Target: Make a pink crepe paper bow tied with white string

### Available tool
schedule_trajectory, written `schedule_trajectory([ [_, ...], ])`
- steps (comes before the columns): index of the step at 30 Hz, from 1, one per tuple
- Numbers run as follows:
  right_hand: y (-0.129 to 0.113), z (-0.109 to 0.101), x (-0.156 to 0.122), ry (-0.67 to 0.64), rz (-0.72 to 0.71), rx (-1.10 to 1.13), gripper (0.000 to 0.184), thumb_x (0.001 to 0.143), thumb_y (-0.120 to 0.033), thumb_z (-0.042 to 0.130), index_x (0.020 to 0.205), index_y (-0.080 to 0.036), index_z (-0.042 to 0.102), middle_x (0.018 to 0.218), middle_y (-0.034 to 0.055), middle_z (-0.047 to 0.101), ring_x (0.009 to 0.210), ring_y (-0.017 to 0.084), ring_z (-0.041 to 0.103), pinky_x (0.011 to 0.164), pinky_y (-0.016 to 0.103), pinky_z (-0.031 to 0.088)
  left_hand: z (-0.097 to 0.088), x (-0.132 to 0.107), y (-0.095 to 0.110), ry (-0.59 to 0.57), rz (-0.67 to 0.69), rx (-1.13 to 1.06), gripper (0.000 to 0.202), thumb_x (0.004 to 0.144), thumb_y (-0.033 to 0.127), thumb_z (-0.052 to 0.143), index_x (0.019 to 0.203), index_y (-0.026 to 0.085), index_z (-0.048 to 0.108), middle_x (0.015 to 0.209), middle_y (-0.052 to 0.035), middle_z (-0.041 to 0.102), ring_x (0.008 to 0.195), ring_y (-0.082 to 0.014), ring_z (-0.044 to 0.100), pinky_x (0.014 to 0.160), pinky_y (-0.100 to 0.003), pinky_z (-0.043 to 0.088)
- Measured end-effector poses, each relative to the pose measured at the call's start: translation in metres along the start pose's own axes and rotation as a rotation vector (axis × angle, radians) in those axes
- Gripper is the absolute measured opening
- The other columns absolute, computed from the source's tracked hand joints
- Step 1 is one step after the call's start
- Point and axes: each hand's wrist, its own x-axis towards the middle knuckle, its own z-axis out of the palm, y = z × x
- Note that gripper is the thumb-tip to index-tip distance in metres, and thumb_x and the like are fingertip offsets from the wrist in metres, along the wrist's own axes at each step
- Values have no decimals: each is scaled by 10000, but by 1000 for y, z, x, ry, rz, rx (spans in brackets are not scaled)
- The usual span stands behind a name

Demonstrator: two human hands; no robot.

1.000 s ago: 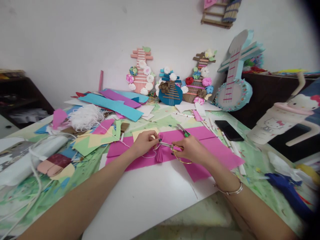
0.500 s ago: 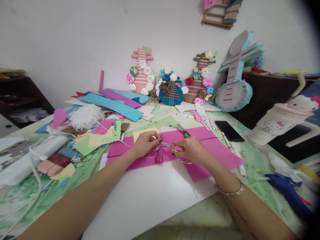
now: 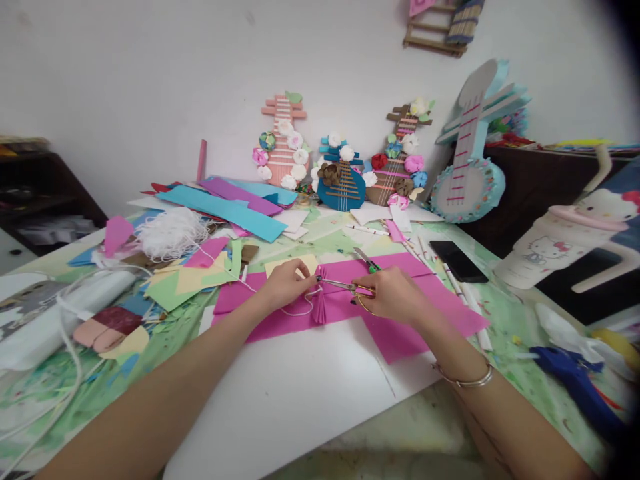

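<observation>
My right hand is closed round the handles of a pair of scissors, whose blades point left across the paper. At the blade tips, the fingers of my left hand are pinched on white string. Beside those fingers stands a small fan-like bundle of pleated magenta paper. Part of the string curls below my left hand, and its other end runs left. Under both hands lies flat magenta paper; a further magenta sheet is under my right wrist.
White board lies in front. At left are a string ball and paper scraps. A utility knife, phone, tumbler and blue glue gun sit right. Several decorated lute-shaped crafts lean at the back.
The scissors have shifted slightly left and up, and their blade tips now reach my left fingertips. My left hand has moved slightly left, away from the pleated bundle.
</observation>
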Motion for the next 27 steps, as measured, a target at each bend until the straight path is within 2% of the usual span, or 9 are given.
schedule_trajectory([
  [3, 4, -1, -1, -3, -22, -51, 274, 729, -246, 558, 939, -274, 730, 548, 0, 626, 460, 106, 434, 486, 239, 243, -3, -2, 3, -209, -41, -42, 204, 691, 344, 633, 724, 156, 564, 643, -24, 674, 377, -71, 455, 355, -180, 315],
  [5, 6, -1, -1, -3, -39, -88, 320, 726, -249, 557, 999, -289, 718, 588, 7, 655, 481, 119, 461, 491, 244, 249, -5, -3, 5, -248, -34, -68, 165, 652, 284, 651, 710, 139, 598, 657, -34, 674, 401, -69, 467, 363, -175, 322],
  [10, 6, 1, -1, 16, -90, -135, 288, 759, -245, 539, 977, -283, 722, 629, 24, 668, 539, 139, 506, 508, 261, 251, -7, -2, 4, -182, 19, -108, 97, 654, 209, 611, 705, 130, 636, 614, -30, 657, 442, -76, 505, 377, -159, 334],
  [13, 3, 1, -1, -2, -103, -149, 264, 773, -237, 536, 953, -283, 723, 608, 23, 654, 549, 140, 510, 508, 265, 233, -7, -1, 1, -128, 33, -126, 80, 664, 215, 613, 686, 139, 623, 569, -10, 633, 409, -66, 479, 369, -158, 333],
  [16, -1, 2, 1, -12, -100, -158, 254, 776, -251, 555, 969, -285, 717, 645, 28, 666, 601, 151, 541, 512, 264, 220, -6, 0, -1, -101, 58, -166, 97, 682, 237, 612, 671, 142, 604, 602, -25, 649, 427, -70, 493, 376, -161, 344],
  [22, -1, 7, 2, -1, -122, -183, 269, 781, -306, 596, 1028, -277, 699, 693, 32, 677, 637, 156, 558, 518, 267, 199, -4, -4, 5, -100, 110, -149, 156, 724, 268, 576, 642, 138, 597, 597, -18, 641, 372, -45, 426, 353, -162, 306],
  [27, -2, 8, 2, -14, -138, -169, 253, 794, -286, 582, 1019, -262, 697, 674, 21, 669, 602, 142, 542, 515, 265, 200, -3, -8, 9, -158, 108, -207, 187, 760, 293, 556, 663, 135, 579, 577, -4, 608, 313, -38, 398, 311, -166, 279],
])
